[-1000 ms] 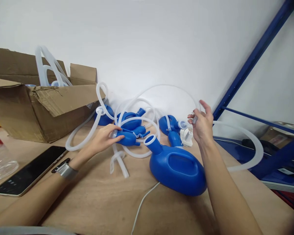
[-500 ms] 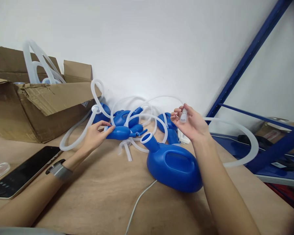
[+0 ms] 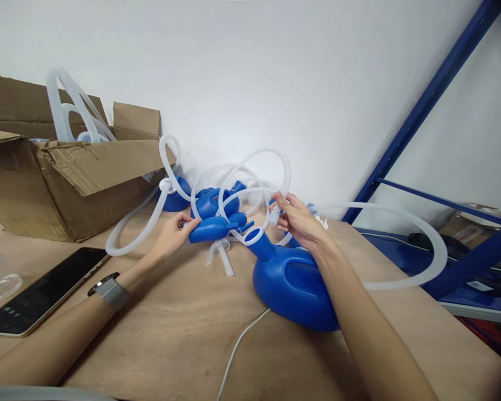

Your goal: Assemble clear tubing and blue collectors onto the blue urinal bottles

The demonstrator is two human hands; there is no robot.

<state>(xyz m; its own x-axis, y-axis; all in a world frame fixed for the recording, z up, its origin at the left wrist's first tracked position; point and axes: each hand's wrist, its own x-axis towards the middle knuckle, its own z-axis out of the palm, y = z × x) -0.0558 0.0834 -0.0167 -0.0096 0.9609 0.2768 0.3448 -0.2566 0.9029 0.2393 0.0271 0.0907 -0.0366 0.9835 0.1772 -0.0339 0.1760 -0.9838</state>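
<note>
My left hand (image 3: 176, 231) is closed on the wide end of a blue funnel-like plastic piece (image 3: 211, 229), whose narrow tip points right. My right hand (image 3: 297, 218) pinches the end of a translucent hose (image 3: 274, 216), its open mouth facing down and left. The hose arches up behind the hand. The blue tip and the hose end are apart. Below them stands a blue plastic bottle (image 3: 294, 289) with a moulded handle and an uncapped neck (image 3: 256, 238). My right forearm hides part of it.
Several blue bottles (image 3: 215, 203) and coiled hoses lie against the wall. An open cardboard box (image 3: 96, 184) with hoses is at left. A dark tablet-like device (image 3: 45, 289) and a clear plastic item (image 3: 0, 284) lie nearby. A white cable (image 3: 237, 345) crosses the table. Blue shelving (image 3: 426, 100) stands right.
My right hand has moved left and slightly down with the hose end, towards the blue piece. The hose behind it now arches higher. My left hand still holds the blue piece.
</note>
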